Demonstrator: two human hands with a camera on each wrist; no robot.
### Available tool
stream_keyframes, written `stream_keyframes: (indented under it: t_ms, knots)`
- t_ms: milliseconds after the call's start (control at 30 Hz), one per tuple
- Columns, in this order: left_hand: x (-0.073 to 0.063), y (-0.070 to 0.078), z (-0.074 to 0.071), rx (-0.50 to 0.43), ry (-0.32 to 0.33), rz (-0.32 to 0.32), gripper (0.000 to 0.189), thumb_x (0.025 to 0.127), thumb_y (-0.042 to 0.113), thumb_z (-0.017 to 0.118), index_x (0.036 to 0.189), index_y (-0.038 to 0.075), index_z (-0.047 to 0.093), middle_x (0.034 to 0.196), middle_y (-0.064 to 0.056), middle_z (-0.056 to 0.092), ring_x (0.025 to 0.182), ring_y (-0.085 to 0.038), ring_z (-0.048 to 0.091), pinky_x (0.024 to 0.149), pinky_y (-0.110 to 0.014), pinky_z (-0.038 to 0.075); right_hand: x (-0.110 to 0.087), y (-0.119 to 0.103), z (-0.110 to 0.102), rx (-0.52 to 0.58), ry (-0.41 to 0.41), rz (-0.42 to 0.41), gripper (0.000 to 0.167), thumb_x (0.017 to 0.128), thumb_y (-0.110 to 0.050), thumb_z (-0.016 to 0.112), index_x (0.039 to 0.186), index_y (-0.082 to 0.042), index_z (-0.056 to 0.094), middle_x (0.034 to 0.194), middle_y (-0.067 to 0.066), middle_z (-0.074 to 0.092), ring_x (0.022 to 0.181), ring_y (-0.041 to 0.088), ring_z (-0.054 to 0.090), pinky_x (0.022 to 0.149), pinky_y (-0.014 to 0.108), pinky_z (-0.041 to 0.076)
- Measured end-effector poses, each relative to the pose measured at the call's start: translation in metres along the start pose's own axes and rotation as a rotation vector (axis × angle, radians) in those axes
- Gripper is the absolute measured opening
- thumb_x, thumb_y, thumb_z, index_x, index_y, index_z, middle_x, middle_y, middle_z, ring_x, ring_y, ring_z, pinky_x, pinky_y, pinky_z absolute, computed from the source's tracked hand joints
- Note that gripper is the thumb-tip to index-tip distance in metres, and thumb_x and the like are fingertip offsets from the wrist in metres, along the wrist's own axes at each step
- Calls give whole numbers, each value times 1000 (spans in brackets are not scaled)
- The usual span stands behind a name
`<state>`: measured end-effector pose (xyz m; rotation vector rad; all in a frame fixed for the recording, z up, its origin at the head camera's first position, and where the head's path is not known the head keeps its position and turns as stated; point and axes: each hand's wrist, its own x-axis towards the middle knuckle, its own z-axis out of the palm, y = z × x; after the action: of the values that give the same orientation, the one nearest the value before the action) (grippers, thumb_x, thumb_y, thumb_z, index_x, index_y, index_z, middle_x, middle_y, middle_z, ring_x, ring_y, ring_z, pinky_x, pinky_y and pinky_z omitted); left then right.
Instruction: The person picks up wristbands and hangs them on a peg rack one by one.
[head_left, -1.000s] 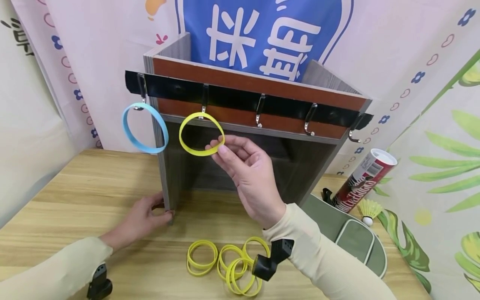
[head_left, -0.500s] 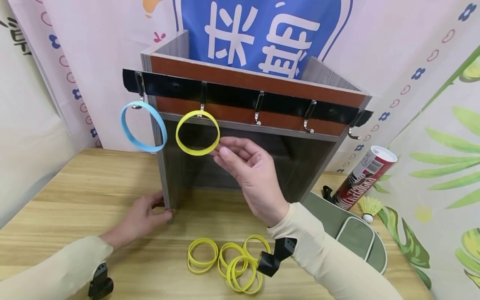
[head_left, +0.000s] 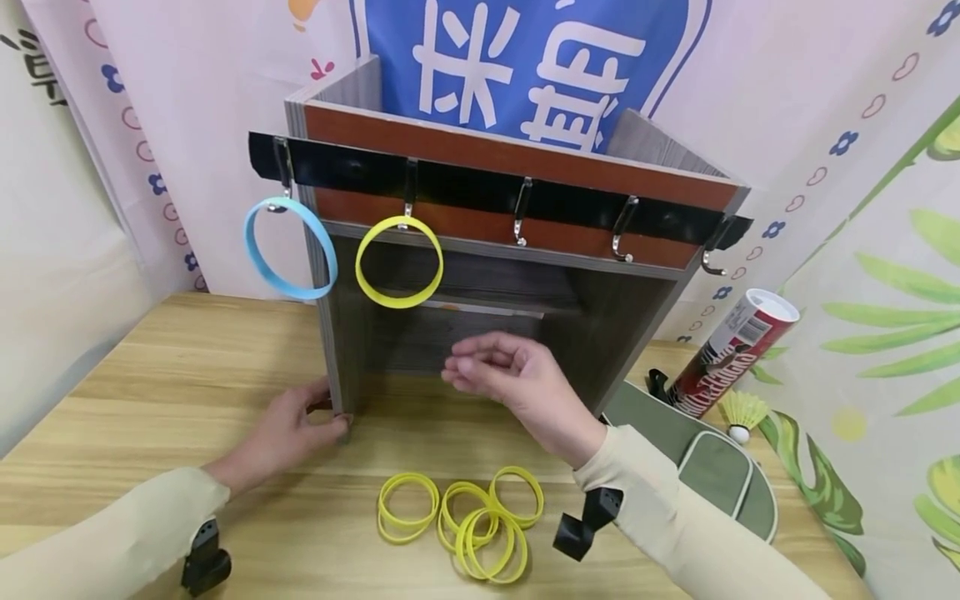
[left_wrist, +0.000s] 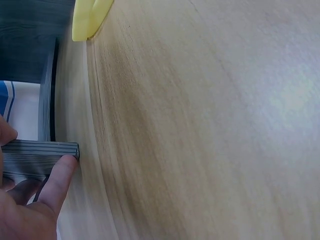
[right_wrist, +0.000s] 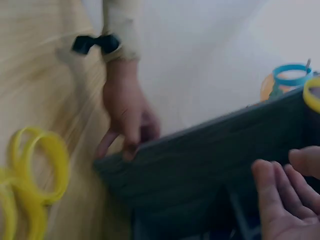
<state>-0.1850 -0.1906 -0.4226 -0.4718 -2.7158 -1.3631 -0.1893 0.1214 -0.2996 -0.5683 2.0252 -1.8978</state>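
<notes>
A yellow wristband [head_left: 400, 302] hangs from the second hook of the black hook rail [head_left: 465, 182]. On the leftmost hook is a blue wristband [head_left: 289, 290]. My right hand [head_left: 525, 383] is below and to the right of the yellow band, apart from it, fingers loosely bent and holding nothing. Low on the left, my left hand [head_left: 288, 429] grips the foot of the grey wooden shelf's side panel [head_left: 330, 350]. In the left wrist view its thumb [left_wrist: 59, 182] lies against the panel's end. Several yellow wristbands [head_left: 491, 575] lie loose on the table, some overlapping.
The hooks farther right carry no bands. At right stand a red tube [head_left: 731, 354] with a white lid and a yellow shuttlecock [head_left: 741, 414], beside a green case [head_left: 693, 454] on the wooden table [head_left: 202, 367]. A printed cloth [head_left: 225, 167] hangs behind.
My right hand has let go of the yellow wristband and drawn back down and to the right. The band stays hanging on its hook. My left hand keeps its place.
</notes>
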Motion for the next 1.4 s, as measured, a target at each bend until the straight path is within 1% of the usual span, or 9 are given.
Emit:
stream_keyframes:
  t_ms: [167,267,400,500,700,767,933,1167,1400]
  knots:
    - [0,1,0,-5,-6,-6,59,95,13,69,146,-11,51,135,-32,66,122,-45,67,92,-45,59,-13,18,-18,-138,-102,130,32,101,-10,66,129,6,64,121,20,75,109,20,76,97,33,60]
    - [0,1,0,-8,-7,-9,59,95,13,69,146,-10,51,135,-32,66,122,-45,67,93,-48,59,-20,30,-29,-198,-166,172,31,99,-11,69,125,5,67,115,19,77,102,17,76,94,31,61]
    - [1,0,0,-7,-10,-14,59,96,14,69,147,-10,50,136,-32,65,122,-44,67,93,-50,59,-31,51,-41,-214,-252,191,32,99,-7,67,123,14,64,112,27,75,96,14,75,93,33,62]
    - [1,-1,0,-9,-13,-21,60,96,15,69,148,-10,49,138,-32,64,123,-45,66,94,-52,59,-39,65,-43,-209,-289,226,33,98,-4,66,121,19,62,108,30,73,92,12,74,91,34,63]
    - [0,0,0,-10,-11,-27,62,96,14,69,148,-11,48,138,-33,64,123,-46,66,93,-49,60,-56,79,-45,-269,-307,261,27,96,-3,67,115,17,66,100,19,76,86,8,72,82,23,61]
    - [0,0,1,-6,-8,-24,62,95,14,69,148,-11,49,138,-33,64,123,-46,67,93,-47,60,-62,80,-47,-293,-313,254,26,96,-4,67,113,15,67,100,21,75,85,6,72,80,21,61]
    - [0,0,1,-7,2,-13,61,95,14,70,147,-11,50,137,-33,65,122,-46,67,92,-48,60,-72,82,-52,-324,-322,227,24,95,-5,69,110,13,68,102,28,74,84,4,71,79,20,60]
    - [-1,1,1,-21,-10,-21,61,95,14,69,148,-10,49,140,-32,63,124,-45,66,94,-50,60,-82,90,-53,-332,-327,243,17,93,-2,68,101,12,69,88,14,73,74,4,66,69,19,57]
    - [0,1,0,-8,-2,-24,61,95,14,70,147,-10,50,138,-32,65,123,-45,67,94,-50,60,-86,94,-47,-370,-298,237,12,91,-3,71,93,9,69,77,13,73,68,1,63,63,17,53]
